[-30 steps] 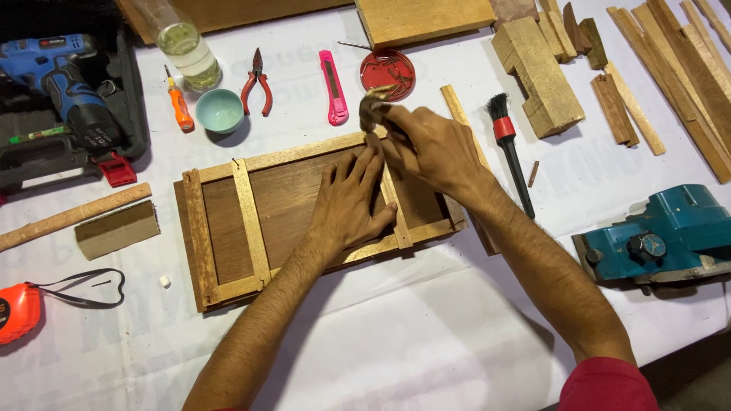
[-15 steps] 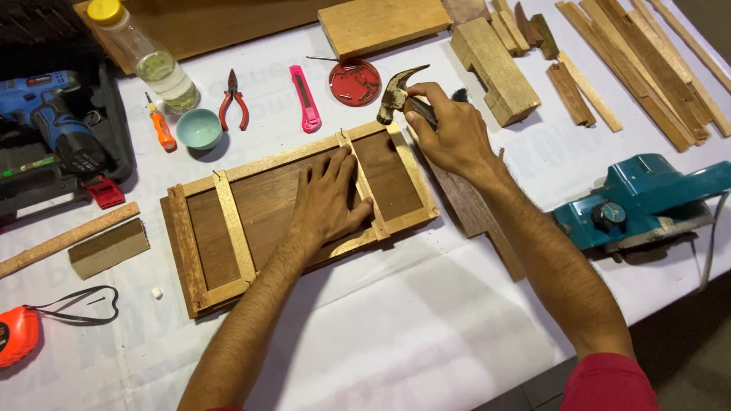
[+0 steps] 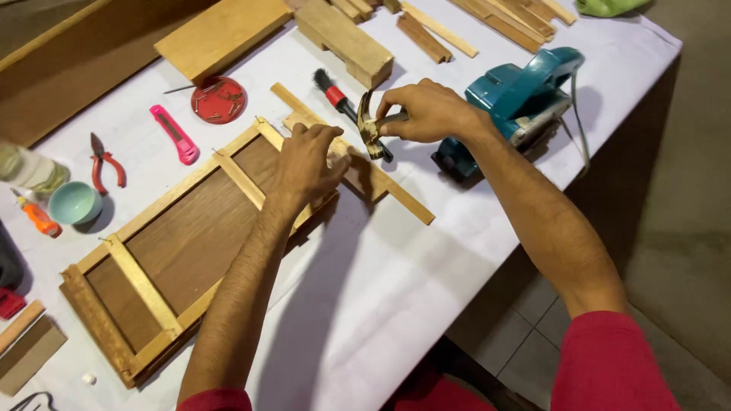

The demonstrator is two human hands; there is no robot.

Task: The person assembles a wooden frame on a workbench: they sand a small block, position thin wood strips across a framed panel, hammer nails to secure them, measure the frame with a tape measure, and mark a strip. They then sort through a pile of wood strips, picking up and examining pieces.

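I read this as a nailing step at the far end of the wooden frame, which lies flat on the white-covered table with its thin battens across a dark panel. My left hand is spread palm-down on that far end, fingers flattened to pin the frame against the table. My right hand is wrapped shut around the handle of the claw hammer, whose head hangs just past the left fingertips, above the frame's corner and the loose wooden strip lying beside it. I cannot see a nail under the head; the fingers hide that spot. The red dish of small nails sits near the frame's far edge, the pink utility knife beside it, and the blue electric planer close to my right wrist. As I judge it, the next move calls for a short, straight blow while the left fingers stay clear of the head and the frame does not shift; the black brush behind the hammer leaves little room for a wide swing.
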